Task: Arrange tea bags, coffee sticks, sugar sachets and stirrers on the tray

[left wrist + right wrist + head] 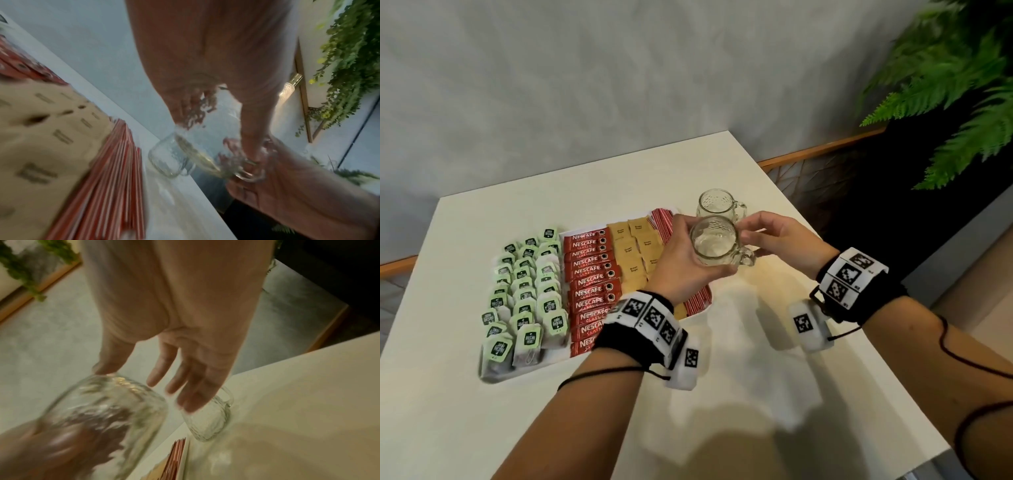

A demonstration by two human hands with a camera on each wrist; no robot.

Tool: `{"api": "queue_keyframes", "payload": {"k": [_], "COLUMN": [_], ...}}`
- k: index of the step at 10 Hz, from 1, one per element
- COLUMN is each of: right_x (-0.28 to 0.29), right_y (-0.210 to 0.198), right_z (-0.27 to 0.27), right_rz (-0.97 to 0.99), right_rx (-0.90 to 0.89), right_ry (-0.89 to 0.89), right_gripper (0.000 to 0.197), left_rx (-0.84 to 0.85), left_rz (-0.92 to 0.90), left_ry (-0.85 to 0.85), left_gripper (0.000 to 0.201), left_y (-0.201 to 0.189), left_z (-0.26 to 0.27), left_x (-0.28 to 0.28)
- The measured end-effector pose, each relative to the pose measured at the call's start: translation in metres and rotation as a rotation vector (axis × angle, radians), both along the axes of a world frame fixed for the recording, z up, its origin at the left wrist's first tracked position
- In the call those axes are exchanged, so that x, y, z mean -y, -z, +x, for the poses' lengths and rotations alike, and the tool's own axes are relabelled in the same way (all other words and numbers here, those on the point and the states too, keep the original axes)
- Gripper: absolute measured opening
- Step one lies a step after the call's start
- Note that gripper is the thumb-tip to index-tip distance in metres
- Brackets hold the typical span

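Observation:
My left hand (690, 255) grips a clear glass mug (717, 246) by its body and holds it in the air over the right end of the white tray (493, 377). My right hand (755, 234) is beside the mug's rim and handle. Its fingers (185, 386) are straight and loose, and the thumb touches the rim. On the tray lie rows of green tea bags (527, 298), red coffee sticks (589, 284), brown sugar sachets (633, 253) and red-striped stirrers (664, 219). The left wrist view shows the held mug (216, 154) blurred.
A second glass mug (719, 204) stands on the white table (756, 394) just past the tray's far right corner, below my right hand (207, 423). A fern (955, 85) hangs past the table's right edge. A grey wall lies behind.

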State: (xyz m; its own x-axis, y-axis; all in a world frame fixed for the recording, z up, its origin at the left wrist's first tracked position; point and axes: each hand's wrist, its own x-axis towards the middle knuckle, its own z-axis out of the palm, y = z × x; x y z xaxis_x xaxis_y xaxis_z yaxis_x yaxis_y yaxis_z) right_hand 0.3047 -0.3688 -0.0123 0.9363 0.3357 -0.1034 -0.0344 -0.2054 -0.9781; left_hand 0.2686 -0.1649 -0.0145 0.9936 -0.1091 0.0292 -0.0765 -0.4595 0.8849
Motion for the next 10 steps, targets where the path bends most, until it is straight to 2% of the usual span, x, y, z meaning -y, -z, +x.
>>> {"api": "queue_keyframes", "payload": {"k": [1, 2, 4, 7, 8, 9, 10], "right_x": [0.004, 0.011, 0.027, 0.031, 0.032, 0.034, 0.038], "right_y": [0.011, 0.022, 0.040, 0.049, 0.044, 0.038, 0.031], "right_z": [-0.003, -0.003, 0.004, 0.013, 0.012, 0.010, 0.006], "right_rz": [-0.174, -0.180, -0.224, -0.196, -0.187, -0.193, -0.266], "right_rx": [0.119, 0.047, -0.043, -0.122, -0.115, -0.103, -0.061], "right_ry": [0.085, 0.098, 0.062, 0.026, 0.040, 0.071, 0.110], "right_gripper": [0.019, 0.016, 0.020, 0.008, 0.017, 0.037, 0.049], "left_rx": [0.065, 0.048, -0.003, -0.085, -0.111, -0.108, -0.069], "left_rz": [0.066, 0.103, 0.125, 0.202, 0.234, 0.323, 0.414], "left_ry": [-0.161, -0.229, -0.169, -0.192, -0.150, -0.096, -0.113], "left_gripper": [0.084, 0.088, 0.080, 0.079, 0.085, 0.105, 0.116], "left_y": [0.009, 0.021, 0.039, 0.045, 0.044, 0.029, 0.019], "left_z": [0.002, 0.005, 0.006, 0.003, 0.004, -0.004, -0.026], "left_x": [0.020, 0.037, 0.046, 0.051, 0.049, 0.032, 0.000]}}
